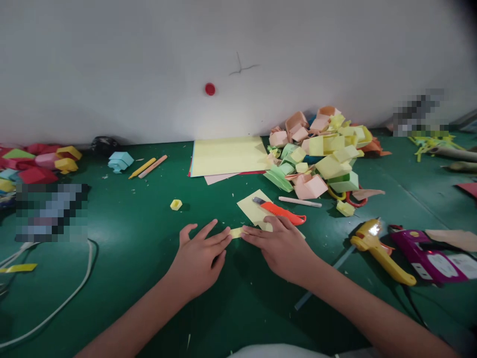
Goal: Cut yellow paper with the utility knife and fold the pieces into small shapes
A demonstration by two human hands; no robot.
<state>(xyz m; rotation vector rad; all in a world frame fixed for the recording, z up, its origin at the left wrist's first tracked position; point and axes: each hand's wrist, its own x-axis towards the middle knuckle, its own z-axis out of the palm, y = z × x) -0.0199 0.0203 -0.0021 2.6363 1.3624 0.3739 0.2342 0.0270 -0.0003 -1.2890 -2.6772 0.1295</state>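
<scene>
A short pale yellow paper strip (236, 232) stretches between my two hands, low over the green table. My left hand (201, 256) has its fingertips on the strip's left end, with the other fingers spread. At the right end, my right hand (281, 246) presses its fingertips together on the strip; its thumb is hidden. Just beyond my right hand, an orange utility knife (285, 213) lies on a yellow paper sheet (250, 206), blade pointing left. A small yellow six-sided paper ring (176, 204) rests beyond my left hand.
Folded paper pieces (324, 154) are heaped at the back right, beside stacked coloured sheets (231, 155). A white pen (300, 202), a yellow glue gun (383, 253) and a purple power strip (428, 256) lie to the right. A white cable (87, 271) curves along the left.
</scene>
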